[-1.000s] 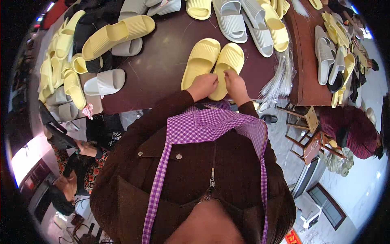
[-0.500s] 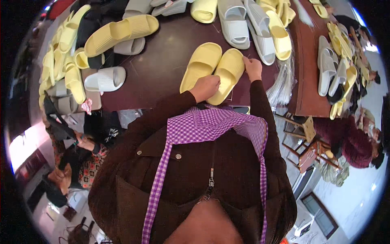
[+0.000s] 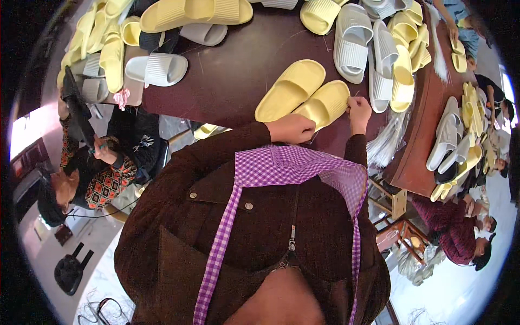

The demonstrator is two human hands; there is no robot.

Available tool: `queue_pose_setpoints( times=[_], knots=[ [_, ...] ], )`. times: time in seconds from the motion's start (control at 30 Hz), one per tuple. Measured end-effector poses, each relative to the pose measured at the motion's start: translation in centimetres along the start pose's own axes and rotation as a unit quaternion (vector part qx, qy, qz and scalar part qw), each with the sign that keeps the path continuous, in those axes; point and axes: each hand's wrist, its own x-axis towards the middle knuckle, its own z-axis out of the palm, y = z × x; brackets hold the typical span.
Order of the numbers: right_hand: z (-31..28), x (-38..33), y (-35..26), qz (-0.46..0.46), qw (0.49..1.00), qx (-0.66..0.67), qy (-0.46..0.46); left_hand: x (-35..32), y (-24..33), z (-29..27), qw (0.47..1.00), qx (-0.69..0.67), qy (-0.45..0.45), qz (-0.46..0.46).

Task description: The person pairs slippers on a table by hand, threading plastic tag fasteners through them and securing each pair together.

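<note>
A pair of yellow slide slippers lies side by side on the dark table in front of me, the left slipper [image 3: 291, 89] slanting beside the right slipper [image 3: 326, 103]. My left hand [image 3: 294, 129] is closed against the near end of the pair and covers part of it. At the right slipper's outer edge, my right hand [image 3: 359, 112] is closed with thumb and fingertips together. Whatever either hand pinches is hidden or too small to make out.
Grey slippers [image 3: 353, 46] and more yellow slippers [image 3: 402, 78] line the table's far and right side. A bundle of clear thin strands [image 3: 387, 143] hangs at the right edge. Another person [image 3: 111, 176] works at the left; a wooden stool [image 3: 398, 203] stands at right.
The view has shifted, so the table's things sit farther right or higher. My left hand has come off the right slipper's middle to its near end; my right hand stays by its outer edge.
</note>
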Motion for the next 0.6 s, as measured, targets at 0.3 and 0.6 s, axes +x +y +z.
queue_pose_setpoints(
  times=[0.3,0.6],
  knots=[
    [0.6,0.1,1.8,-0.104,0.992,-0.066,0.009,-1.2,-0.9,-0.8,0.999,0.000,0.042,-0.028],
    [2.4,-0.4,-5.0,-0.200,0.976,-0.083,0.010,1.0,-3.8,-5.9,0.955,0.280,0.032,0.094]
  ],
)
